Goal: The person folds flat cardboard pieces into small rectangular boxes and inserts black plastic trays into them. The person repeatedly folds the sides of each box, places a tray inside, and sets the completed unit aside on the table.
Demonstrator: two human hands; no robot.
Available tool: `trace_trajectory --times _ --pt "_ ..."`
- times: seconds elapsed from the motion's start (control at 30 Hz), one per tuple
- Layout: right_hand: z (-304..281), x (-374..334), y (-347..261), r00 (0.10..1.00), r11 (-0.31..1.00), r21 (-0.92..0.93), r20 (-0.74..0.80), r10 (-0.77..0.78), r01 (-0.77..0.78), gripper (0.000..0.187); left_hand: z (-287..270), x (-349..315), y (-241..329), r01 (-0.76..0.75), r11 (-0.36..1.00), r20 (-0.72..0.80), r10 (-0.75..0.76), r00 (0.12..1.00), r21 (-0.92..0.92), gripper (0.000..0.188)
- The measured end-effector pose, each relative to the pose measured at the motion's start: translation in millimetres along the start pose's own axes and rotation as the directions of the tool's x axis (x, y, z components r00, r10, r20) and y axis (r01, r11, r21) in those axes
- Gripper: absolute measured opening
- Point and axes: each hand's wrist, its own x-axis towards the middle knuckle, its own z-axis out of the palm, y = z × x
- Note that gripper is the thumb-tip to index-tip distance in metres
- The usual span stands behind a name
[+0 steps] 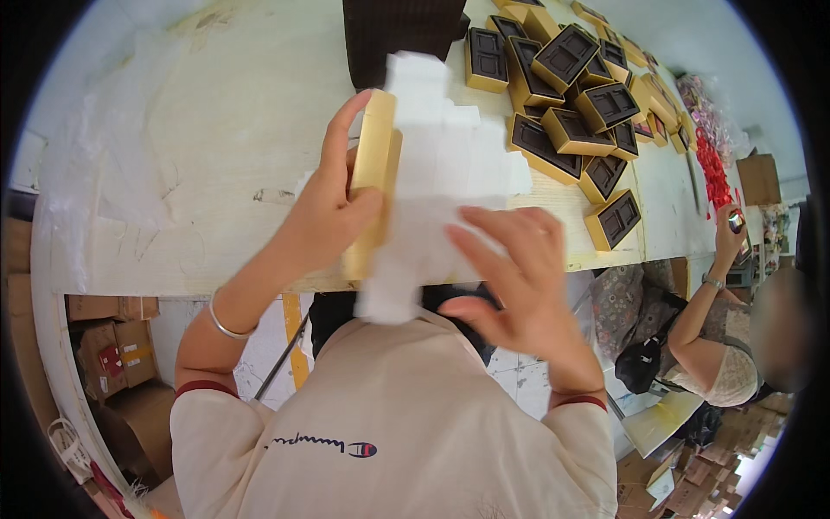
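My left hand (333, 195) grips the gold side of a partly unfolded paper carton (432, 164), thumb and forefinger spread along that gold panel. The carton's white inside faces up, its flaps spread out to the right and toward me. Just right of the white sheet hovers my right hand (519, 277), fingers apart and slightly blurred, holding nothing that I can see. Whether its fingertips touch the carton is hard to tell. Beyond the carton stands a dark box-like object (398, 35).
Several gold boxes with black inserts (566, 56) lie heaped at the far right of the pale table (216, 164). Clear plastic film (112, 164) covers its left side. Farther right, another person (718, 346) sits near red ribbons (713, 169). Cardboard boxes (121, 355) sit under the table.
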Motion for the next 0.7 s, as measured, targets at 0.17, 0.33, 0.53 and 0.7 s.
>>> trace_trajectory --times 0.17,0.33,0.53,0.7 --pt "-10 -30 37 0.978 0.937 -0.282 0.045 -0.202 0.206 0.044 -19 21 18 0.079 0.990 0.194 -0.101 0.976 0.115 0.069" --pt "-1 -32 39 0.950 0.920 -0.258 -0.021 -0.311 0.296 0.017 -5 55 8 -0.093 0.983 0.499 0.001 0.867 0.158 0.061" --pt "29 1 57 0.966 0.964 0.146 0.166 0.199 -0.224 0.010 8 65 -6 -0.388 0.718 0.538 0.022 0.842 0.578 0.051" --pt "40 11 66 0.922 0.941 0.107 0.263 0.283 -0.320 0.010 13 26 14 -0.556 0.373 0.367 0.467 0.804 0.743 0.048"
